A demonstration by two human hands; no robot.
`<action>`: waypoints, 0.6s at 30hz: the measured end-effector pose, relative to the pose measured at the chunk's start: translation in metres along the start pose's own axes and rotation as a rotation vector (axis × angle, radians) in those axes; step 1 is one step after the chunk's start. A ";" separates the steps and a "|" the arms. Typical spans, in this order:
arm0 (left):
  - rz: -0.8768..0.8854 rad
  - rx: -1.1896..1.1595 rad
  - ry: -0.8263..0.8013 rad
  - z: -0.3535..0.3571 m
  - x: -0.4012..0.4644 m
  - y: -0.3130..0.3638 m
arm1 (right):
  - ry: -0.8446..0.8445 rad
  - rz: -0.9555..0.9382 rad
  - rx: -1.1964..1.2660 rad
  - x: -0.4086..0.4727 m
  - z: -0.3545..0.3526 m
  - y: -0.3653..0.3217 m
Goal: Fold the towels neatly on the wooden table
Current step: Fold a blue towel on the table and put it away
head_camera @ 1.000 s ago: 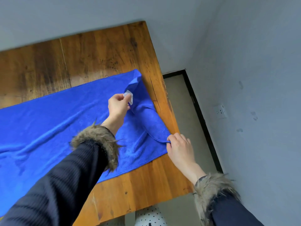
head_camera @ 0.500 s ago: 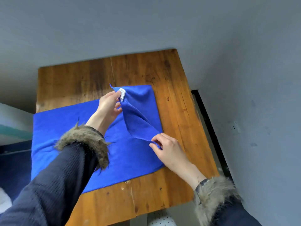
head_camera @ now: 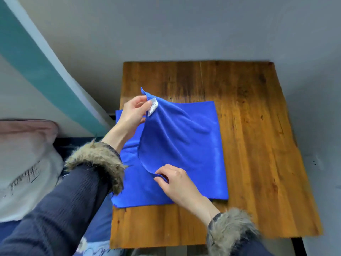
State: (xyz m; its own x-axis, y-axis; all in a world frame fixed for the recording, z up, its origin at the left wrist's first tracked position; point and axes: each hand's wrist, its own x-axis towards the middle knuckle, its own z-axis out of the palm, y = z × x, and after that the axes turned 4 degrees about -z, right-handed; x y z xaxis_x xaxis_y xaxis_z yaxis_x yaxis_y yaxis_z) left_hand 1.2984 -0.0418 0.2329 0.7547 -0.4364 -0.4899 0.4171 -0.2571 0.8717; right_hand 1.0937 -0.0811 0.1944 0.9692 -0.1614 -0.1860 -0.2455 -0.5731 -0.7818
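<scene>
A blue towel [head_camera: 193, 145] lies on the left half of the wooden table [head_camera: 258, 126], its left edge reaching the table's edge. My left hand [head_camera: 133, 111] pinches the far corner with the white label and holds it raised above the table. My right hand [head_camera: 175, 182] pinches the near corner of the same lifted edge, low over the lower layer. The lifted half arcs between both hands over the towel's flat half.
A grey wall runs behind and to the right of the table. To the left are a teal-striped surface [head_camera: 36, 58] and a pale pink and white pillow [head_camera: 24, 163]. The table's right half and front strip show bare wood.
Both hands have carried the towel's right end leftward over the rest of the towel, lifting it higher. The view has swung left, bringing the pillow and striped surface into sight.
</scene>
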 end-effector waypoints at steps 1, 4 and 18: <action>-0.020 0.014 -0.002 -0.008 0.004 -0.007 | -0.035 0.006 -0.013 0.006 0.011 -0.003; -0.139 0.029 0.066 -0.033 0.015 -0.043 | -0.228 0.031 -0.045 0.019 0.041 -0.004; -0.239 0.583 0.348 -0.073 -0.059 -0.166 | -0.112 0.023 -0.579 0.110 0.037 0.030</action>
State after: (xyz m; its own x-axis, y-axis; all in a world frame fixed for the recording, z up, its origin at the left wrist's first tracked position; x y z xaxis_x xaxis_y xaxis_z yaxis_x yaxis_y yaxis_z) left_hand 1.2218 0.0899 0.1185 0.8349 -0.0357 -0.5492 0.3259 -0.7721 0.5456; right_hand 1.1938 -0.0869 0.1281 0.9520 -0.1112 -0.2853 -0.2065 -0.9211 -0.3301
